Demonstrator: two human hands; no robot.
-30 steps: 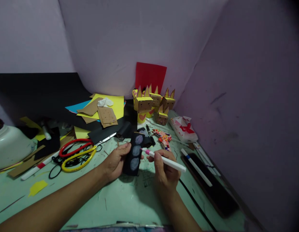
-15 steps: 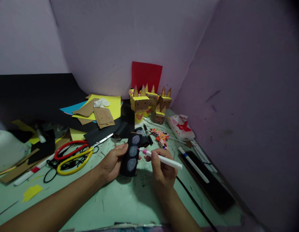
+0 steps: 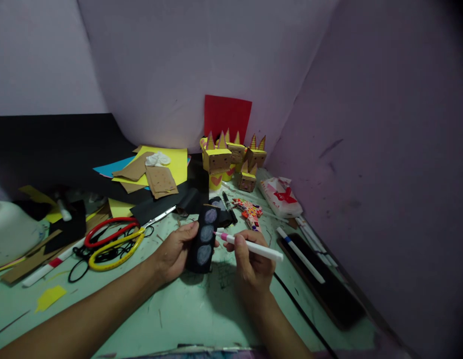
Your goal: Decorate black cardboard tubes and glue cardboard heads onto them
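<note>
A black strip-like piece [image 3: 197, 252] with three pale ovals drawn down its face is held upright by my left hand [image 3: 178, 252], thumb on its left edge and fingertips showing at the right edge. My right hand [image 3: 252, 262] is closed around a white marker [image 3: 263, 251] with a pink collar. The marker's tip points left and is at the right side of the middle oval; whether it touches cannot be made out. Behind the black piece lies another dark piece [image 3: 224, 215] with a pale oval, beside a black pen [image 3: 230, 207].
Scissors [image 3: 117, 254] with red and yellow handles lie left. Brown box heads with horns [image 3: 218, 162] stand at the back before a red sheet [image 3: 227, 117]. A blue-banded marker [image 3: 300, 255] rests on a dark flat object [image 3: 339, 304] at right. Paper sheets [image 3: 177, 167] lie back left.
</note>
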